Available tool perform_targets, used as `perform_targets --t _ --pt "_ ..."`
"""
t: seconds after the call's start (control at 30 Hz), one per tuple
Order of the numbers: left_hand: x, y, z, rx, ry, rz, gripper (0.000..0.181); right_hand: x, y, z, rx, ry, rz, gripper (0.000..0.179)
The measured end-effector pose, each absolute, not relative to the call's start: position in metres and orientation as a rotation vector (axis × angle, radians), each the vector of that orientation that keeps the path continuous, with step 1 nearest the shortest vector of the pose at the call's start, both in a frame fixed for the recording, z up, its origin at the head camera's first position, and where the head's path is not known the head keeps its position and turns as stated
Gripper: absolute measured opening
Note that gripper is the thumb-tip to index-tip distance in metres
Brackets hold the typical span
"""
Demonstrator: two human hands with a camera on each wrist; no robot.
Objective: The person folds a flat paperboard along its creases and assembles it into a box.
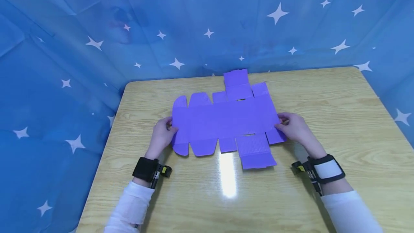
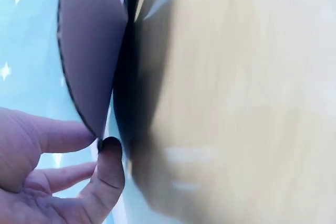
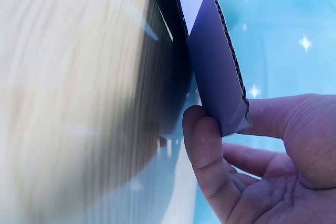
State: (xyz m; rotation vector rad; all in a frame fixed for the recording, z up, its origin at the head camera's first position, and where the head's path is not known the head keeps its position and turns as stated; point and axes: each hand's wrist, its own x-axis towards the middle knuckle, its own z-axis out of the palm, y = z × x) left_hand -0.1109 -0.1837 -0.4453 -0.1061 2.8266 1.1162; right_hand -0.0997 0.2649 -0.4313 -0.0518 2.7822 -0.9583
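Observation:
An unfolded purple cardboard box (image 1: 223,119) is spread nearly flat above the wooden table, its flaps sticking out at the near and far sides. My left hand (image 1: 162,132) pinches its left edge between thumb and fingers. At the opposite end, my right hand (image 1: 293,127) pinches the right edge. In the left wrist view, a rounded flap (image 2: 92,45) tilts up beside the left hand (image 2: 58,177). A straight-cut flap (image 3: 218,66) with a corrugated edge rises by the right hand (image 3: 262,161) in the right wrist view.
The wooden table (image 1: 194,204) has a bright light reflection near its middle. Blue cloth (image 1: 207,17) with white stars hangs behind it and along the sides. Each wrist wears a black strap with a small camera.

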Motion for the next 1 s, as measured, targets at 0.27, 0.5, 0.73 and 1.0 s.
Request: perform_targets --t 0.27,0.5,0.73,1.0 --pt "-0.103 -0.151 -0.447 -0.067 2.829 1.141 0.050 -0.092 0.294 -0.432 -0.001 2.793 -0.945 0.048" --pt "-0.113 -0.154 -0.438 -0.008 2.853 1.032 0.058 -0.083 0.304 -0.430 0.040 2.790 -0.900 0.057" --pt "-0.151 -0.160 -0.426 0.119 2.789 1.033 0.066 -0.054 0.314 -0.426 0.040 2.714 -0.955 0.066" --pt "-0.176 -0.154 -0.430 0.168 2.769 0.940 0.060 -0.034 0.311 -0.431 0.004 2.672 -1.053 0.059"
